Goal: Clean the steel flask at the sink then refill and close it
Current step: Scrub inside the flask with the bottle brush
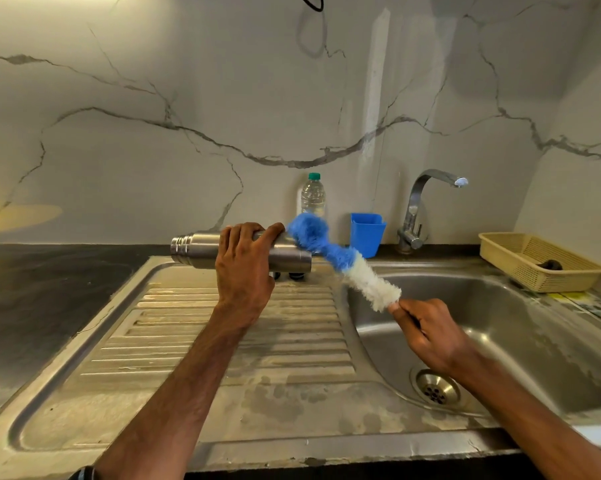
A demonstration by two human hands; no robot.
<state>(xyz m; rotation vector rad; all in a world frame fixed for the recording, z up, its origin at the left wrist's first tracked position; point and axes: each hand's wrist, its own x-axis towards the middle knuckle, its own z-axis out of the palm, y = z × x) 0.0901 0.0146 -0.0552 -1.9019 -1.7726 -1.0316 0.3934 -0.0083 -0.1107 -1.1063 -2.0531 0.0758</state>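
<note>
My left hand (245, 263) grips the steel flask (202, 249) round its middle and holds it lying sideways above the back of the drainboard. A bottle brush (340, 263) with blue bristles at its tip and white bristles lower down touches the flask's right end. My right hand (427, 332) pinches the brush by its handle over the sink basin (520, 327). The blue tip curls against the flask's outside. Two small dark objects (295, 275) lie on the drainboard below the flask, mostly hidden.
A steel tap (420, 209) stands behind the basin, with no water running. A blue plastic cup (366, 233) and a clear water bottle with a green cap (312, 195) stand by the wall. A beige basket (538, 261) sits at the right. The drain (437, 389) is near my right forearm.
</note>
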